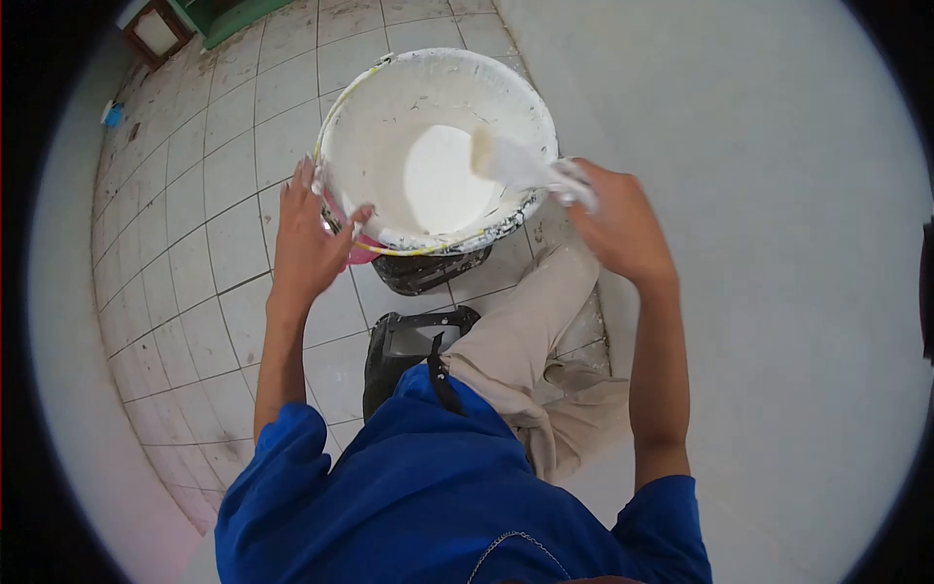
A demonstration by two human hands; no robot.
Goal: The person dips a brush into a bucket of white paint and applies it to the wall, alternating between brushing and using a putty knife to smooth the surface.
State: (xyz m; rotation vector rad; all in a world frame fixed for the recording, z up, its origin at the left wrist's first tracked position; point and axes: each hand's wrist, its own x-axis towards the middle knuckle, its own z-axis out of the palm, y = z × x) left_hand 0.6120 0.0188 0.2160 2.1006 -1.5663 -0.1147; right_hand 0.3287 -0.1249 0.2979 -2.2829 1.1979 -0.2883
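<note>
A large white bucket (375, 117), its rim spattered with paint, stands in front of me with white paint (448, 180) at its bottom. My right hand (618, 219) is closed round the white handle of a brush (511, 164), whose pale bristles are over the inside of the bucket's right side. The brush is blurred. At the bucket's left rim is my left hand (316, 238), with its fingers apart and nothing held in them. Beside that hand a pink object (362, 253) shows partly, mostly hidden by the bucket.
Under the bucket is a dark support (433, 271). A black stool (389, 355) stands nearer my body. Tiled floor (229, 180) spreads to the left, a pale wall (769, 243) rises on the right. A green object (229, 18) and a blue item (113, 115) lie far left.
</note>
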